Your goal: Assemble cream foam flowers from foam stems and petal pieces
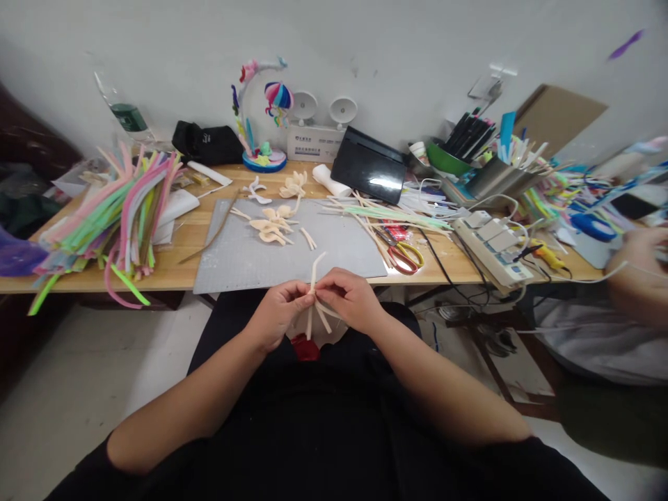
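Observation:
Cream pipe cleaners (316,268) form a small bundle between my hands, just in front of the table edge. My left hand (279,313) pinches the bundle near its middle. From the other side, the thumb and fingers of my right hand (352,296) close on it too. One bent strand sticks up, and several ends spread downward over my lap. Beyond my hands, a grey cutting mat (234,250) bears several cream pipe-cleaner flowers (270,229) and two short loose pieces (307,239).
A big pile of coloured pipe cleaners (112,216) lies at left. Scissors (404,256), loose strands (386,211) and a power strip (493,250) with cables are on the right. A balloon ornament (264,158) stands at the back. Another person's arm (639,275) is at far right.

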A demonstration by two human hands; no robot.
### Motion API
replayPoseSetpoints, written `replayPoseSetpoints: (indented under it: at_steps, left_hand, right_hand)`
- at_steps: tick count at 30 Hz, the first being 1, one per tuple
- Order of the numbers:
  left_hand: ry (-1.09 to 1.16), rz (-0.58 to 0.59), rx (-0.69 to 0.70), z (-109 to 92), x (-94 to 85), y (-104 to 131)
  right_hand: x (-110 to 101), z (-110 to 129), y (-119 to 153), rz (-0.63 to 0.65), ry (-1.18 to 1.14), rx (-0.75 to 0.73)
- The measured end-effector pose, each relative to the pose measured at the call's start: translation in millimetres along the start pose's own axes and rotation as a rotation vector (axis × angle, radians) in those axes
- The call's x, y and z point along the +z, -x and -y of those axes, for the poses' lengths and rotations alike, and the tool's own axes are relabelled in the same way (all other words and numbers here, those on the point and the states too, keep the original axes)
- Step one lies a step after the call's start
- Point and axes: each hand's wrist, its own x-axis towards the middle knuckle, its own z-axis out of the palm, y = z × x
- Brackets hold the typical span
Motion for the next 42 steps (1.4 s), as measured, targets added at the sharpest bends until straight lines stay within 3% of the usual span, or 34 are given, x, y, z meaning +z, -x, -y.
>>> replayPoseSetpoints:
  at_steps: [4,7,14,19,22,25,28,32,35,39,42]
  left_hand:
    - [0.151,0.053,-0.089,-0.7,4.3,3.3]
    - [0.101,0.054,-0.091,-2.7,4.8,3.8]
    - [-0.467,-0.007,0.109,-9.6,0.4,4.2]
    - [-1.076,-0.025,0.463,-13.1,-1.5,3.2]
    - [-1.208,0.013,0.593,-14.5,-4.8,0.3]
    - [-1.132,0.059,0.586,-14.0,-9.9,-4.8]
    - [-0.975,-0.026,0.478,-10.3,-12.7,-9.7]
    - [-0.405,-0.216,0.244,-4.6,-8.1,-13.3]
    - [-0.087,-0.268,0.213,-4.2,-2.2,-13.4]
    - [0.031,-0.251,0.185,-5.9,1.1,-10.5]
    - [-0.018,-0.224,0.17,-6.7,0.0,-7.6]
  right_hand:
    - [-8.5,2.3,-1.0,0.07,0.017,-0.073]
    - [-13.9,4.9,-2.6,0.132,0.07,-0.139]
    - [-12.7,9.8,-4.6,0.179,0.193,-0.068]
    - [-4.7,4.9,-5.4,0.201,0.223,0.068]
    - [4.4,-5.0,-7.2,0.209,0.135,0.257]
    - [11.0,-12.2,-8.6,0.186,-0.028,0.421]
    - [11.7,-11.6,-8.2,0.129,-0.097,0.394]
    - [17.1,-8.0,-0.5,-0.042,-0.137,0.319]
    - [31.7,-8.8,10.9,-0.099,-0.062,0.264]
    - [47.9,-9.2,23.3,-0.023,-0.064,0.219]
    - [44.9,-8.2,23.4,-0.003,-0.052,0.167]
